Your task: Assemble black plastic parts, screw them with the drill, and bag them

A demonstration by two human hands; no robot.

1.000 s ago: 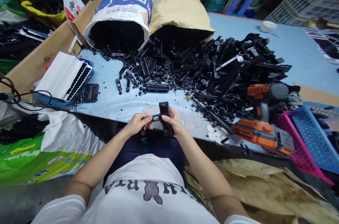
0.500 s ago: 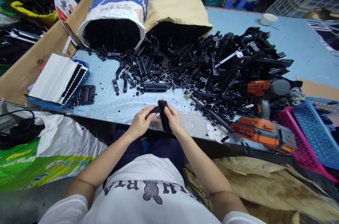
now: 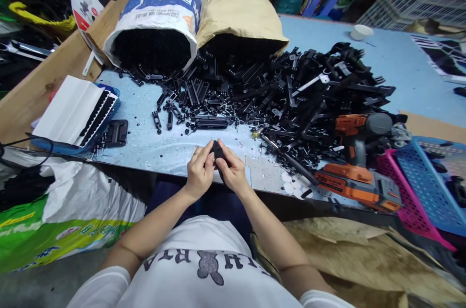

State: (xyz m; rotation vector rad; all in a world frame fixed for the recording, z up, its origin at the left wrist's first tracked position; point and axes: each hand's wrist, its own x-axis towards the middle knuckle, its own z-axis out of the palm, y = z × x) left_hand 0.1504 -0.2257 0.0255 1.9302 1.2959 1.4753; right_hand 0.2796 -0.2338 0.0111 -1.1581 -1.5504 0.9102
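Note:
At the front edge of the blue table, both hands close around a small black plastic part [image 3: 218,150]. My left hand [image 3: 200,171] pinches its upper left side, thumb and fingers pressed together. From the other side my right hand [image 3: 232,168] grips it, with the thumb on its face. Much of the part is covered by fingers, so its exact kind cannot be made out. Just beyond the hands lie a long black piece [image 3: 211,122] and a heap of black plastic parts [image 3: 306,89] mixed with small screws.
A white sack [image 3: 163,11] and a tan paper sack [image 3: 240,7] open toward me at the back. An orange cordless drill [image 3: 355,177] stands right, beside a pink basket [image 3: 404,196] and a blue basket [image 3: 425,177]. White strip sheets [image 3: 67,111] lie in a tray at left.
Both hands have come closer together on the black part. The separate dark piece that the left hand held beside it no longer shows apart. The view has shifted slightly.

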